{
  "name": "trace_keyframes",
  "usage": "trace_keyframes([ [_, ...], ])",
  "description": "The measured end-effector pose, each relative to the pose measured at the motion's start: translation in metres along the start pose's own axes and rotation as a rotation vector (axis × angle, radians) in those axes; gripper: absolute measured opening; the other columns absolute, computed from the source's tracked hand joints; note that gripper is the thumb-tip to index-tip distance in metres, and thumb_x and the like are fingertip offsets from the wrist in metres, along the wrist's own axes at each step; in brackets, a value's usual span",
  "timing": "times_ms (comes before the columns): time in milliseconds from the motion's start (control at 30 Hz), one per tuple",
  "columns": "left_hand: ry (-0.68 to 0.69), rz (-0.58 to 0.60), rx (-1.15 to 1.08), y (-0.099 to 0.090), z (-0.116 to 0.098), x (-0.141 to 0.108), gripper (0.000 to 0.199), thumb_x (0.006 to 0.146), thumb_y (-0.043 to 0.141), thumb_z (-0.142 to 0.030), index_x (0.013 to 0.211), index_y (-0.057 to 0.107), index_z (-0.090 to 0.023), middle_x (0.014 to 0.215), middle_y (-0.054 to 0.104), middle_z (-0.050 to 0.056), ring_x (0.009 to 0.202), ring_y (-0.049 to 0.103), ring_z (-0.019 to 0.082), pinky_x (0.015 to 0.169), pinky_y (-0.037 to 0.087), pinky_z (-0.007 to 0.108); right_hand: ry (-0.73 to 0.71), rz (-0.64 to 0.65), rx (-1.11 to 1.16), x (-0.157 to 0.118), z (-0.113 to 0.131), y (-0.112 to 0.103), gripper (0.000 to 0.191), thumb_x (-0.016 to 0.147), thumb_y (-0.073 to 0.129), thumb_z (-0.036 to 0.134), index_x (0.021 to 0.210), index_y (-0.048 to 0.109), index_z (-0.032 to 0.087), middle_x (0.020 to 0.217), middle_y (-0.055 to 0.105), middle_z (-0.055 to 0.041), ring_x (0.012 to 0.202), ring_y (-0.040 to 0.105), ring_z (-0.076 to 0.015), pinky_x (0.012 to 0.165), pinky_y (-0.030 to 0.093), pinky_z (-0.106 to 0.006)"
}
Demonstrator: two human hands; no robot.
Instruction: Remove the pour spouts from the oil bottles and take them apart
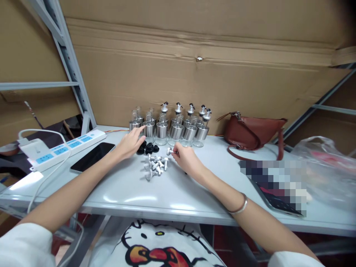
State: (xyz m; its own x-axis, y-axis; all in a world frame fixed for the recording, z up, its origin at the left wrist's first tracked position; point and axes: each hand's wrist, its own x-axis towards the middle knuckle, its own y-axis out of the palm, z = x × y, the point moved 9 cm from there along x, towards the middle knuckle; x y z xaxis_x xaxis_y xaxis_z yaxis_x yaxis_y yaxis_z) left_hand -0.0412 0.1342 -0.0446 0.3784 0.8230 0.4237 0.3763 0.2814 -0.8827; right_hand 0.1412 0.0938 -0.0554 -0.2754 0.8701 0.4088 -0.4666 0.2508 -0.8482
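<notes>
My left hand [130, 143] reaches out with its fingers apart, beside several black stoppers [149, 148] and in front of the glass bottles. Nothing shows in its grasp. Between the thumb and fingers of my right hand [185, 156] is a white pour spout [169, 151], partly hidden by the fingertips. A loose pile of similar white spouts [157, 165] lies between my hands. Behind them stand rows of glass bottles with steel bands [162, 130]. Some bottles at the back and right carry white spouts with black tips [191, 108]; other bottles have bare necks.
A white power strip [69, 148] and a dark phone [93, 157] lie on the left. To the right are a brown handbag [253, 131], a partly blurred tablet-like device [278, 198] and a clear plastic bag [330, 174]. Cardboard [178, 81] walls the back.
</notes>
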Motion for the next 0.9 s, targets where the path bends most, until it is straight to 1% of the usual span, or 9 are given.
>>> trace_keyframes([
  [67,0.157,0.005,-0.144,-0.004,-0.020,-0.003,0.056,0.095,0.024,-0.048,0.140,0.028,-0.014,0.135,0.043,0.014,0.123,0.044,0.026,0.104,0.034,0.040,0.014,0.005,0.034,0.001,-0.003,0.002,0.009,0.082,0.052,0.008,0.084,0.057,0.016,0.071,0.067,-0.0064,0.064,0.062,-0.0181,0.060,0.041,-0.025],
  [167,0.372,0.097,-0.222,0.003,-0.056,-0.016,0.062,0.093,0.026,-0.057,0.138,0.032,-0.015,0.137,0.043,0.015,0.126,0.041,0.027,0.107,0.030,0.040,0.016,0.006,0.064,0.003,-0.004,0.005,0.010,0.082,0.052,0.007,0.085,0.058,0.015,0.074,0.069,-0.0075,0.069,0.065,-0.0183,0.064,0.045,-0.026],
  [267,0.488,0.192,-0.259,0.014,-0.082,-0.028,0.071,0.088,0.030,-0.065,0.141,0.027,-0.018,0.140,0.040,0.016,0.127,0.039,0.029,0.107,0.031,0.042,0.002,0.014,0.112,0.002,-0.001,0.005,0.009,0.084,0.052,0.011,0.091,0.058,0.014,0.082,0.070,-0.0088,0.075,0.067,-0.0184,0.069,0.047,-0.027],
  [333,0.529,0.235,-0.270,0.020,-0.091,-0.034,0.078,0.085,0.037,-0.068,0.144,0.022,-0.019,0.144,0.035,0.016,0.130,0.036,0.031,0.109,0.029,0.044,0.005,0.025,0.148,0.000,0.001,0.006,0.010,0.085,0.053,0.012,0.094,0.057,0.013,0.086,0.070,-0.0105,0.078,0.067,-0.0194,0.071,0.048,-0.028],
  [433,0.540,0.256,-0.276,0.024,-0.093,-0.037,0.086,0.081,0.046,-0.068,0.146,0.018,-0.019,0.147,0.030,0.017,0.134,0.032,0.033,0.111,0.027,0.046,0.004,0.038,0.185,-0.001,0.002,0.008,0.013,0.084,0.054,0.012,0.096,0.056,0.013,0.089,0.070,-0.0109,0.081,0.067,-0.0198,0.073,0.048,-0.029],
  [533,0.511,0.277,-0.264,0.026,-0.088,-0.036,0.091,0.079,0.052,-0.066,0.146,0.016,-0.016,0.149,0.026,0.018,0.136,0.028,0.033,0.113,0.025,0.047,-0.010,0.060,0.202,-0.002,0.003,0.010,0.012,0.082,0.056,0.012,0.094,0.056,0.015,0.085,0.069,-0.0081,0.077,0.066,-0.0181,0.069,0.047,-0.027],
  [700,0.461,0.330,-0.267,0.031,-0.084,-0.036,0.096,0.075,0.060,-0.061,0.145,0.016,-0.014,0.151,0.023,0.019,0.138,0.025,0.034,0.113,0.025,0.048,-0.017,0.209,0.155,-0.006,0.007,0.021,0.014,0.083,0.058,0.023,0.094,0.056,0.016,0.076,0.067,-0.0043,0.068,0.062,-0.0173,0.064,0.044,-0.027],
  [800,0.467,0.342,-0.274,0.032,-0.085,-0.037,0.092,0.075,0.063,-0.056,0.145,0.018,-0.015,0.149,0.028,0.019,0.136,0.030,0.033,0.112,0.028,0.046,-0.059,0.272,0.200,-0.009,0.015,0.024,0.013,0.080,0.060,0.023,0.092,0.057,0.016,0.084,0.069,-0.0058,0.077,0.064,-0.0191,0.070,0.046,-0.029],
  [900,0.489,0.332,-0.281,0.029,-0.088,-0.037,0.085,0.076,0.064,-0.049,0.143,0.021,-0.018,0.144,0.037,0.016,0.130,0.040,0.032,0.108,0.033,0.045,-0.078,0.291,0.311,-0.011,0.019,0.025,0.015,0.077,0.062,0.018,0.092,0.058,0.016,0.095,0.070,-0.0078,0.088,0.066,-0.0206,0.074,0.049,-0.031],
])
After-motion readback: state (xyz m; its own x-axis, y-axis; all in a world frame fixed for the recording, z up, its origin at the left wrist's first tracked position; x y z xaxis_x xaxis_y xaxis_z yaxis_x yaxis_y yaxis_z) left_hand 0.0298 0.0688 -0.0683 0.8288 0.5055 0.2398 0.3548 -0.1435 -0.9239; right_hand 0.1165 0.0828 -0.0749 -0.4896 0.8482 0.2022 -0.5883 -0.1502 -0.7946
